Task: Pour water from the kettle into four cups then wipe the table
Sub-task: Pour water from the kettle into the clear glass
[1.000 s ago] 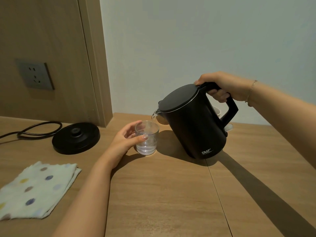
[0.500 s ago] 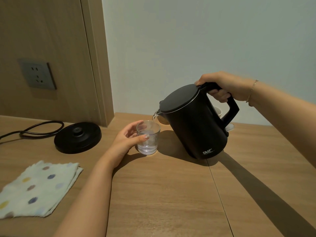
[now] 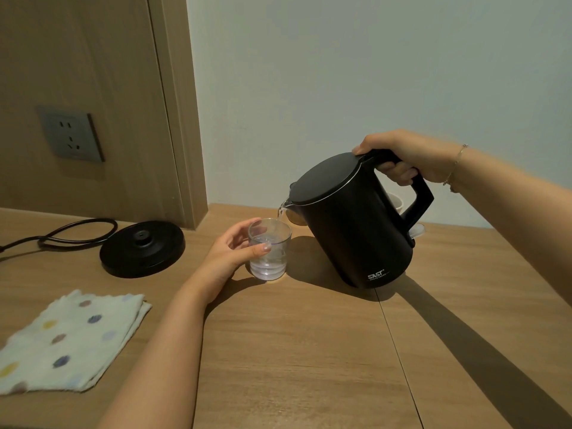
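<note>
1. Tipped a bit further than half a second ago, the black kettle now has water running from its spout into the one clear cup, which sits on the wooden table and is partly full.
2. Right hand is up high, fingers wrapped tight round the kettle handle.
3. Left hand rests low on the table, thumb and fingers curled round the cup.
4. Behind the kettle, bits of roughly three more cups peek out, hard to count for sure.
5. One round kettle base with its cord, one dotted cloth at the left, one wall socket.

text: "SAST" | on: kettle lower side | colour: white
</note>
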